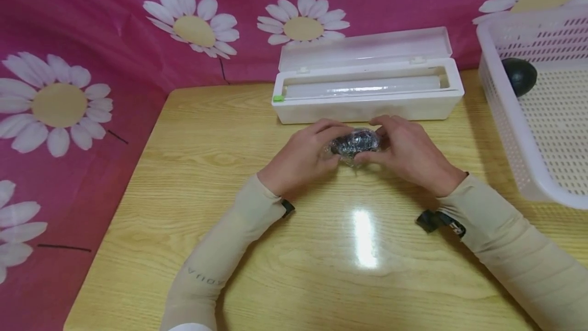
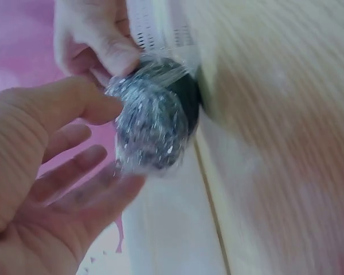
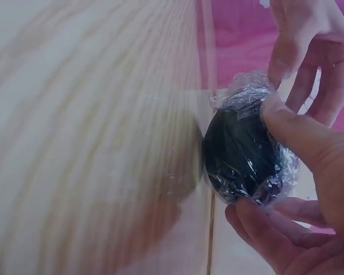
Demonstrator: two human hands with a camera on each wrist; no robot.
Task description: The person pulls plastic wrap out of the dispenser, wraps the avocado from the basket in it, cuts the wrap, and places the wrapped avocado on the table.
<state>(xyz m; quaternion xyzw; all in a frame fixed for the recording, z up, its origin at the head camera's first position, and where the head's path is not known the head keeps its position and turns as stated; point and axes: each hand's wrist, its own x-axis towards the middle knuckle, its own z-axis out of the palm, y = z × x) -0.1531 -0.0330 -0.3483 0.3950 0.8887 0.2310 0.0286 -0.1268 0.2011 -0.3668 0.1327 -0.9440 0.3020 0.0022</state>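
A dark green avocado [image 1: 356, 142] wrapped in crinkled cling film sits low over the table between both hands. My left hand [image 1: 309, 153] has its thumb and fingertips at the bunched film on the avocado's left end. On the other end, my right hand [image 1: 404, 149] grips the fruit between thumb and fingers. The left wrist view shows the gathered film [image 2: 152, 123] facing the left palm. From the right wrist, the smooth dark side of the wrapped avocado [image 3: 241, 149] shows, its lower side right at the tabletop.
Behind the hands stands a white cling film box [image 1: 367, 109], lid raised, a film roll [image 1: 363, 87] inside and a green slider [image 1: 278, 98] at its left end. A white plastic basket [image 1: 503, 132] on the right holds another avocado [image 1: 521, 76]. Pink flowered cloth [image 1: 124, 24] hangs behind the wooden table [image 1: 193, 167].
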